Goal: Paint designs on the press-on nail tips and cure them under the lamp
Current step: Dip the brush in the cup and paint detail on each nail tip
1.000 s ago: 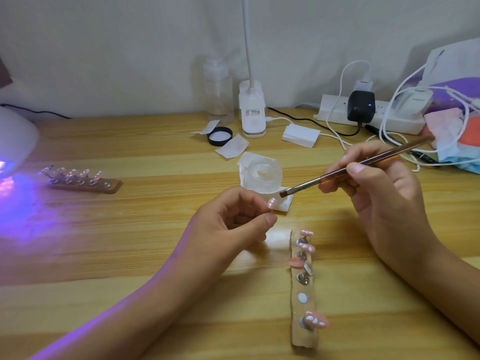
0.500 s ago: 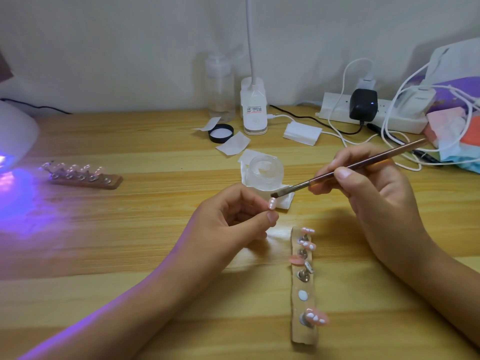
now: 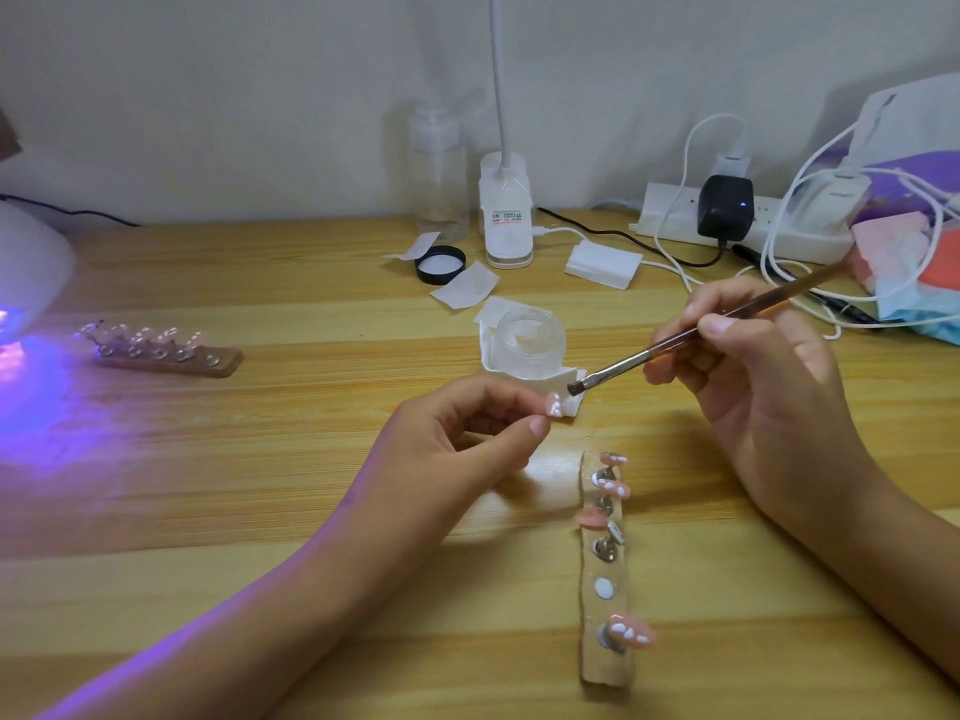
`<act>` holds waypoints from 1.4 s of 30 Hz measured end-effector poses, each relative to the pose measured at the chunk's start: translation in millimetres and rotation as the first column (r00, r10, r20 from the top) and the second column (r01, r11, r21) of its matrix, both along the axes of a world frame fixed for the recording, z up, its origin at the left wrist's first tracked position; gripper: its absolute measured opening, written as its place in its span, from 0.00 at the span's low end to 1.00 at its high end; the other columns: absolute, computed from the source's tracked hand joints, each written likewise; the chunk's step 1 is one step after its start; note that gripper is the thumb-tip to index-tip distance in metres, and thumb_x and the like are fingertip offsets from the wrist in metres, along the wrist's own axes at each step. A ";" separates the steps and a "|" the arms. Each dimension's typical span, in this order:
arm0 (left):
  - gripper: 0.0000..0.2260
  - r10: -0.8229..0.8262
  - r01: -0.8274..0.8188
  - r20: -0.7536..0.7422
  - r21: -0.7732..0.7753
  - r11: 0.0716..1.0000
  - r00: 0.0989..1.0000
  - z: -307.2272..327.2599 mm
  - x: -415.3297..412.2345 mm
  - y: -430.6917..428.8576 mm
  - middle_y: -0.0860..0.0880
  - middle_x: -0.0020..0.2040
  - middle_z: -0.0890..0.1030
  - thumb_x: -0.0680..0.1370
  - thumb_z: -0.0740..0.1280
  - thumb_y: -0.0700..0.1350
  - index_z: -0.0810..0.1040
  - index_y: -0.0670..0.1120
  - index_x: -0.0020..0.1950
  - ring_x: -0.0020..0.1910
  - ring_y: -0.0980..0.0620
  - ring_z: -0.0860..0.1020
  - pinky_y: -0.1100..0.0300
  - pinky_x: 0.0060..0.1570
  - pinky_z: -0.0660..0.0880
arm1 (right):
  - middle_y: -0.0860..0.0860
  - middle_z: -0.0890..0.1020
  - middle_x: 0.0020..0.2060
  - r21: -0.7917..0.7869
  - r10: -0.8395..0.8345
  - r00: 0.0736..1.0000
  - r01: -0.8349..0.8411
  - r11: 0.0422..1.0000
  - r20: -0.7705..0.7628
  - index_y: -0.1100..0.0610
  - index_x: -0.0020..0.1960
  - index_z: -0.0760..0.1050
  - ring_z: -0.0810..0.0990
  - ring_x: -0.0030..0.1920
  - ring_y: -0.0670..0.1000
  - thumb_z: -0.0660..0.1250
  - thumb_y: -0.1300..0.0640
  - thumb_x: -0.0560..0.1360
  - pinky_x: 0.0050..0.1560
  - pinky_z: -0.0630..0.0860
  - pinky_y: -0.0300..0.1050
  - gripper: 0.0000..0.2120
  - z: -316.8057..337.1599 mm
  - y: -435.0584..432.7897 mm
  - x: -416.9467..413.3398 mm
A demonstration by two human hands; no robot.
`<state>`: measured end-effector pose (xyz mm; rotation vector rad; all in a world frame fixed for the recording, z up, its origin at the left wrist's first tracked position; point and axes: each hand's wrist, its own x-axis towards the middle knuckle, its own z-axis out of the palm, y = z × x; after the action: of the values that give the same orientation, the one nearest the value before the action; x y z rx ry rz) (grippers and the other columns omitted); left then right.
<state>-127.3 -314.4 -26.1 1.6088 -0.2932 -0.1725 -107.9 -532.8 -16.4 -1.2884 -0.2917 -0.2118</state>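
Nail tip (image 3: 554, 405): we are pinching it between thumb and forefinger of our left hand (image 3: 467, 444), above the table (image 3: 260, 459).
We are gripping the brush (image 3: 675, 340) in our right hand (image 3: 753, 387), fingers curled round its handle, bristles hovering just beside the tip. Behind them an open clear jar (image 3: 530, 345) is holding pale gel; a black lid (image 3: 440, 264) is lying well apart. More pink tips are sitting on the wooden strip (image 3: 605, 662) near our left thumb.
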 end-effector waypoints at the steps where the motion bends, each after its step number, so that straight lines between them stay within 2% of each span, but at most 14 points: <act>1: 0.03 0.001 -0.001 0.002 0.005 1.000 1.000 0.2 -0.2 -0.1 0.56 0.38 0.81 0.74 0.72 0.45 0.84 0.53 0.44 0.36 0.59 0.75 0.70 0.38 0.73 | 0.52 0.82 0.34 -0.004 0.013 1.000 -0.013 1.000 0.004 0.54 0.44 0.76 0.81 0.36 0.50 0.60 0.62 0.75 0.42 0.78 0.39 0.08 -0.2 -0.1 -0.3; 6: 0.03 0.013 -0.013 -0.001 0.040 0.999 1.000 0.8 -1.1 -0.5 0.58 0.37 0.81 0.71 0.71 0.49 0.84 0.57 0.42 0.36 0.60 0.75 0.70 0.38 0.72 | 0.52 0.81 0.36 -0.069 0.062 0.998 -0.060 0.996 0.019 0.50 0.43 0.79 0.81 0.38 0.51 0.64 0.55 0.71 0.43 0.78 0.40 0.05 -0.5 0.5 -3.0; 11: 0.04 0.011 -0.012 0.007 0.056 0.998 1.000 0.7 -1.1 -1.1 0.57 0.40 0.83 0.72 0.71 0.49 0.84 0.57 0.42 0.37 0.60 0.75 0.69 0.40 0.73 | 0.51 0.81 0.36 -0.130 -0.009 1.000 0.012 0.991 0.021 0.54 0.46 0.75 0.82 0.38 0.51 0.65 0.52 0.70 0.42 0.78 0.40 0.06 -0.5 3.0 -4.6; 13: 0.04 0.014 -0.014 0.009 0.053 0.998 1.000 0.2 -1.2 -1.0 0.57 0.40 0.83 0.72 0.70 0.50 0.84 0.57 0.43 0.37 0.59 0.75 0.68 0.40 0.72 | 0.51 0.81 0.36 -0.147 -0.038 0.999 0.041 0.988 0.023 0.55 0.46 0.74 0.82 0.37 0.50 0.66 0.53 0.71 0.42 0.78 0.40 0.07 -0.7 3.3 -4.3; 15: 0.03 0.017 -0.018 0.011 0.039 0.999 1.000 -0.2 -1.1 -0.9 0.57 0.39 0.81 0.72 0.70 0.50 0.84 0.56 0.43 0.37 0.58 0.74 0.68 0.39 0.71 | 0.50 0.81 0.35 -0.156 -0.061 0.998 0.064 0.986 0.020 0.55 0.46 0.74 0.82 0.37 0.50 0.65 0.57 0.73 0.42 0.78 0.40 0.03 -1.2 3.3 -3.3; 20: 0.04 0.012 -0.013 -0.007 -0.049 0.999 1.000 0.6 -0.4 0.4 0.53 0.43 0.85 0.75 0.70 0.47 0.84 0.54 0.47 0.41 0.59 0.80 0.68 0.43 0.76 | 0.49 0.81 0.33 -0.072 -0.088 0.996 0.088 0.994 -0.008 0.56 0.45 0.73 0.81 0.35 0.49 0.61 0.60 0.74 0.40 0.78 0.39 0.03 -0.8 2.5 -1.2; 23: 0.05 0.012 -0.012 -0.014 -0.022 1.000 1.000 0.6 -0.6 1.0 0.52 0.43 0.85 0.73 0.71 0.48 0.84 0.55 0.47 0.41 0.59 0.80 0.66 0.45 0.78 | 0.48 0.80 0.31 0.005 -0.072 0.997 0.072 0.997 -0.034 0.56 0.44 0.73 0.81 0.34 0.48 0.60 0.60 0.75 0.39 0.78 0.38 0.03 0.1 1.3 0.5; 28: 0.03 0.020 -0.020 -0.006 0.013 1.000 1.000 0.7 -0.6 -0.8 0.57 0.37 0.82 0.72 0.71 0.48 0.85 0.53 0.43 0.36 0.61 0.77 0.71 0.39 0.73 | 0.49 0.80 0.31 0.054 -0.037 0.998 0.040 0.998 -0.054 0.56 0.43 0.73 0.80 0.33 0.47 0.59 0.61 0.75 0.38 0.77 0.38 0.05 0.1 0.4 2.8; 31: 0.03 0.004 -0.004 -0.002 0.025 1.000 1.000 0.9 -0.9 -1.3 0.57 0.37 0.82 0.72 0.70 0.47 0.84 0.53 0.41 0.35 0.61 0.75 0.70 0.38 0.72 | 0.50 0.80 0.32 0.018 -0.007 0.999 0.008 1.000 -0.043 0.55 0.43 0.74 0.80 0.34 0.48 0.60 0.61 0.75 0.38 0.78 0.38 0.05 -0.9 0.1 2.0; 34: 0.03 0.000 0.000 -0.003 0.034 0.999 1.000 0.8 -0.7 -1.3 0.55 0.37 0.81 0.72 0.70 0.46 0.83 0.52 0.41 0.34 0.60 0.74 0.68 0.37 0.73 | 0.51 0.80 0.33 -0.040 0.038 0.999 -0.039 0.998 -0.009 0.54 0.43 0.75 0.80 0.34 0.49 0.64 0.57 0.73 0.39 0.78 0.39 0.02 -1.8 0.4 0.6; 37: 0.03 -0.001 0.001 -0.001 0.034 0.999 1.000 1.1 -0.8 -1.6 0.57 0.35 0.80 0.72 0.70 0.46 0.83 0.53 0.40 0.33 0.62 0.73 0.70 0.36 0.71 | 0.52 0.80 0.34 -0.083 0.067 0.998 -0.067 0.994 -0.002 0.52 0.42 0.77 0.80 0.34 0.50 0.65 0.54 0.70 0.40 0.78 0.40 0.03 -2.8 1.6 -1.0; 42: 0.03 -0.008 0.008 0.011 0.047 0.999 1.000 1.4 -1.0 -1.2 0.58 0.37 0.81 0.72 0.70 0.46 0.83 0.53 0.40 0.33 0.63 0.74 0.72 0.36 0.71 | 0.51 0.81 0.33 -0.135 0.012 1.000 -0.012 0.991 -0.005 0.52 0.43 0.76 0.81 0.34 0.50 0.66 0.53 0.70 0.40 0.78 0.40 0.04 -4.3 4.7 -0.7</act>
<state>-128.2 -315.7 -24.7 1.6554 -0.3066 -0.1772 -108.6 -528.1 -20.7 -1.4201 -0.3148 -0.1818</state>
